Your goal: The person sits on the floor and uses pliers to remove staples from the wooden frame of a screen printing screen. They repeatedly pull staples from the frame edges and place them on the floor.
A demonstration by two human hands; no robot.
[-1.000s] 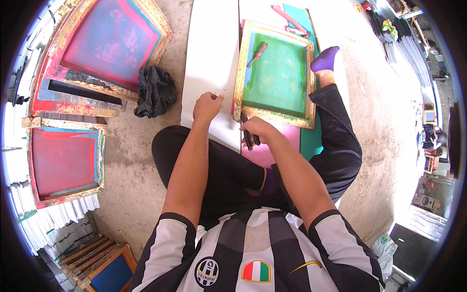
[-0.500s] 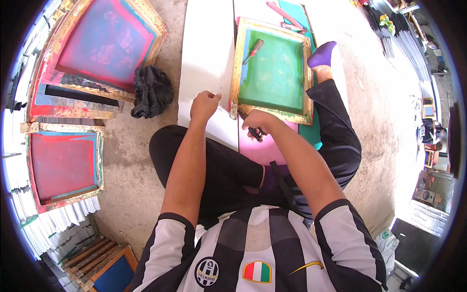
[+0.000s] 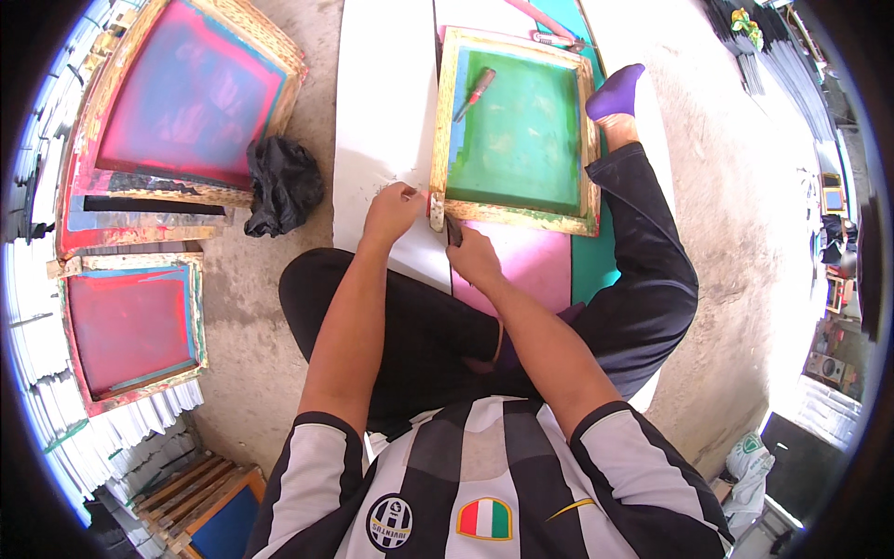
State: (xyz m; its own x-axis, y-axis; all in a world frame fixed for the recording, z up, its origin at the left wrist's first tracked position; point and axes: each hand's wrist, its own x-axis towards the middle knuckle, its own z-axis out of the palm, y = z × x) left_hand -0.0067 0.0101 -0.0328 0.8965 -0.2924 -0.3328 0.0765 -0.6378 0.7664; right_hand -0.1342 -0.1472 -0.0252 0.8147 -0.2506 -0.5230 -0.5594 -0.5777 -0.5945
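By the wooden frame (image 3: 521, 214), right hand (image 3: 476, 259) holds a dark tool (image 3: 453, 229); left hand (image 3: 391, 214), grip unclear.

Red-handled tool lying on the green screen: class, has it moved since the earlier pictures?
No; the red-handled tool has shifted neither way, keeping its place near the wooden frame's far left corner.

Before you, the rectangular pale wooden frame (image 3: 442, 121) is rough and paint-stained around its smooth green mesh (image 3: 521, 140). The crumpled black plastic bag (image 3: 284, 186) has a dull sheen, your purple sock (image 3: 615, 91) is matt cloth, and the pale concrete floor (image 3: 251, 345) looks rough.
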